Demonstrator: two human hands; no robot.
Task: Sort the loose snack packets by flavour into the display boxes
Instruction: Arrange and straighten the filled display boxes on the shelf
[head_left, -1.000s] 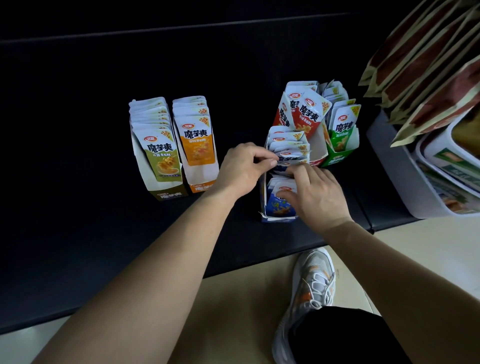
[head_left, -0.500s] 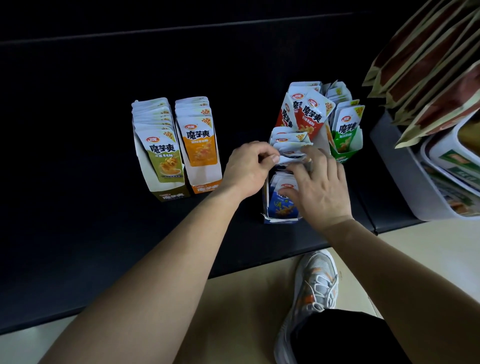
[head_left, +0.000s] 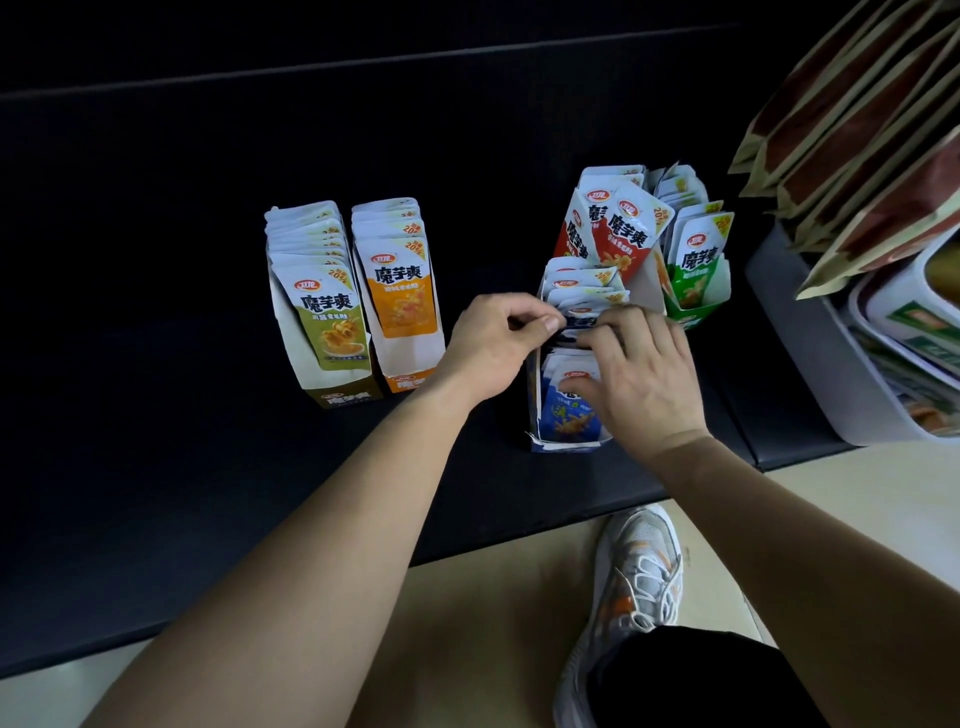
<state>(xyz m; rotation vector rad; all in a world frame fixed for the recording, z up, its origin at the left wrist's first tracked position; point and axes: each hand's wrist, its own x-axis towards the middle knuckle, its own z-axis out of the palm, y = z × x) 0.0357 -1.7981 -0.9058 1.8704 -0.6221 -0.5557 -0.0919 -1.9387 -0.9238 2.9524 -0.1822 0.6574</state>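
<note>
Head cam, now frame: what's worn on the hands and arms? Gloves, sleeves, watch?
No gloves on the left hand or the right hand. Both forearms are bare up to the frame edge, with no sleeve in view. No watch or band on either wrist, and no ring can be made out.

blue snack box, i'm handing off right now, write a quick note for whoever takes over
Left hand: pinches the tops of blue packets in the blue box.
Right hand: fingers lie across the same row, thumb on the front packet.
Done: olive box and orange box stand full at left; red packets and green packets sit in boxes behind the blue one.
Left: settle the blue row; front red packets tilt, probably need straightening. No loose packets in view.
</note>
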